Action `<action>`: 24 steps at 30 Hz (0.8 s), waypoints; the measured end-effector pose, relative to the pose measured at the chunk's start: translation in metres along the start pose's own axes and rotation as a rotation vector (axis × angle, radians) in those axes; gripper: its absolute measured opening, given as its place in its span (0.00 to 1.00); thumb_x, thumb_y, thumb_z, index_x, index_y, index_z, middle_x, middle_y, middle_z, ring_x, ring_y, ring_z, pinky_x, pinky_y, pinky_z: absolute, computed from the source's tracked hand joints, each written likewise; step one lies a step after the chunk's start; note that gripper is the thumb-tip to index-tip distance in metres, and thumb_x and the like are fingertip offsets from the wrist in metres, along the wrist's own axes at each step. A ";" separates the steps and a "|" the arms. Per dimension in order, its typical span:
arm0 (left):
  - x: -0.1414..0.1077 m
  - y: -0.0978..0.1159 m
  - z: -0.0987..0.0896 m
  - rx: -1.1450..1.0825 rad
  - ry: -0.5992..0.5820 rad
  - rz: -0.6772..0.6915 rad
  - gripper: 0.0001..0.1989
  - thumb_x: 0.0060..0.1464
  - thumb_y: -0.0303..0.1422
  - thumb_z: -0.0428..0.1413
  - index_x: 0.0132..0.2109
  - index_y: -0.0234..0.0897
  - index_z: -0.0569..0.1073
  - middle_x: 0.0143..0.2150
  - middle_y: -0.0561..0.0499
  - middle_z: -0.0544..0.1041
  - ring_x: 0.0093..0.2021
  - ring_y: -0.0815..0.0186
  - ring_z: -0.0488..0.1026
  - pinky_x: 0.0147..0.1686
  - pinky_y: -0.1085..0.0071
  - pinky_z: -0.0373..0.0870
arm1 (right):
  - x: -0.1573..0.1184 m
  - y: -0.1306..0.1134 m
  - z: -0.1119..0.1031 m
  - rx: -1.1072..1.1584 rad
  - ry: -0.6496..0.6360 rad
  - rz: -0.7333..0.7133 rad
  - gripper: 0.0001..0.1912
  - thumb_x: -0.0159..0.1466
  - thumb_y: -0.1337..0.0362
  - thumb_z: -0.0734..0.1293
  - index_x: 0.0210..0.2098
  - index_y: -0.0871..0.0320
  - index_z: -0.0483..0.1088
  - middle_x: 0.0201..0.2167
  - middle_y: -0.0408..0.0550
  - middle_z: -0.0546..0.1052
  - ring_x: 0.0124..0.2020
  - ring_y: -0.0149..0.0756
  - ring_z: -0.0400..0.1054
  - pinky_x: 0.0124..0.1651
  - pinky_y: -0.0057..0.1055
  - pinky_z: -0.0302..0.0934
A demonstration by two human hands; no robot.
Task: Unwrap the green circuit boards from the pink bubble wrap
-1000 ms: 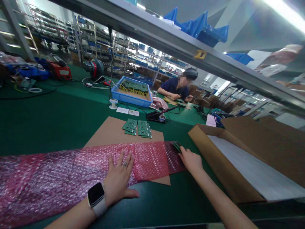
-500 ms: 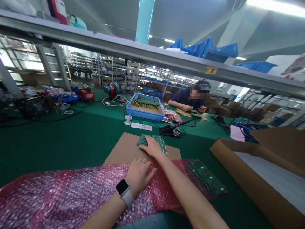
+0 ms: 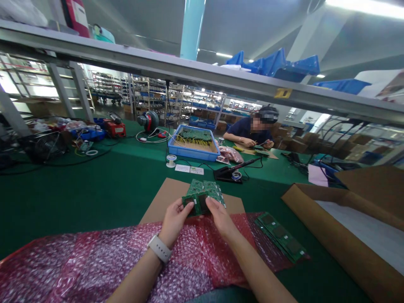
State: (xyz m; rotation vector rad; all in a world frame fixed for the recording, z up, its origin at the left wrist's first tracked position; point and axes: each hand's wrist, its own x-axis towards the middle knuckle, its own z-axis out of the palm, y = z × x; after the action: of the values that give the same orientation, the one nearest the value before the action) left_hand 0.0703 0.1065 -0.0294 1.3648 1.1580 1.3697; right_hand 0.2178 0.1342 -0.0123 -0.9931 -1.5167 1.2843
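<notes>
Two hands hold a green circuit board between them, over a strip of pink bubble wrap.
From the left, the bubble wrap [image 3: 126,256] runs along the near side of the green table [image 3: 94,193], overlapping the near edge of a brown cardboard sheet [image 3: 160,198]; then the left hand [image 3: 173,219] pinches the left end of the circuit board [image 3: 196,203], thumb on its face, other fingers partly hidden, the board raised above the wrap's far edge; just behind, more boards [image 3: 213,189] lie toward the sheet's far edge; the right hand [image 3: 221,219] pinches the board's right end, thumb in front, fingers behind largely hidden; farther right, an overlapping stack of boards [image 3: 280,235] rests slantwise on the wrap's right end, and beyond it stands an open cardboard box [image 3: 296,206].
</notes>
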 end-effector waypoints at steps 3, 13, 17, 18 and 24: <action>-0.004 0.005 0.003 -0.035 -0.045 -0.001 0.22 0.49 0.46 0.53 0.40 0.29 0.72 0.38 0.43 0.78 0.38 0.58 0.75 0.37 0.65 0.74 | -0.019 0.002 0.000 -0.001 -0.007 0.002 0.18 0.53 0.52 0.68 0.36 0.59 0.72 0.34 0.48 0.77 0.35 0.38 0.70 0.41 0.35 0.64; -0.014 0.027 0.009 -0.026 0.093 -0.013 0.17 0.44 0.41 0.59 0.38 0.33 0.74 0.36 0.47 0.78 0.37 0.61 0.74 0.39 0.68 0.71 | -0.029 -0.010 0.004 -0.150 0.215 -0.126 0.12 0.56 0.55 0.65 0.31 0.59 0.71 0.27 0.45 0.74 0.29 0.35 0.68 0.34 0.31 0.64; -0.011 0.051 0.010 -0.211 -0.268 -0.215 0.16 0.43 0.40 0.62 0.36 0.31 0.75 0.32 0.47 0.78 0.33 0.64 0.74 0.31 0.72 0.71 | -0.045 -0.027 -0.027 -0.071 0.080 -0.127 0.12 0.53 0.55 0.67 0.30 0.58 0.71 0.30 0.43 0.74 0.33 0.35 0.68 0.36 0.31 0.64; -0.009 0.056 0.011 -0.259 -0.320 -0.249 0.16 0.42 0.39 0.62 0.36 0.31 0.75 0.31 0.47 0.77 0.31 0.65 0.73 0.30 0.73 0.71 | -0.051 -0.030 -0.039 -0.095 0.113 -0.125 0.12 0.53 0.55 0.66 0.30 0.58 0.71 0.30 0.43 0.74 0.33 0.35 0.69 0.37 0.31 0.64; 0.025 0.063 -0.003 -0.043 -0.162 -0.198 0.21 0.40 0.41 0.62 0.40 0.32 0.72 0.34 0.46 0.77 0.31 0.67 0.73 0.30 0.73 0.73 | -0.076 -0.032 -0.156 -0.328 0.387 -0.010 0.22 0.52 0.57 0.67 0.44 0.58 0.64 0.24 0.41 0.73 0.21 0.30 0.65 0.24 0.25 0.57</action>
State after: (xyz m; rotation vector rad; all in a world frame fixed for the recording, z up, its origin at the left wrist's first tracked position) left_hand 0.0687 0.1187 0.0371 1.2699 1.1168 1.1169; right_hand 0.3885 0.1008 0.0202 -1.3537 -1.4450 0.7872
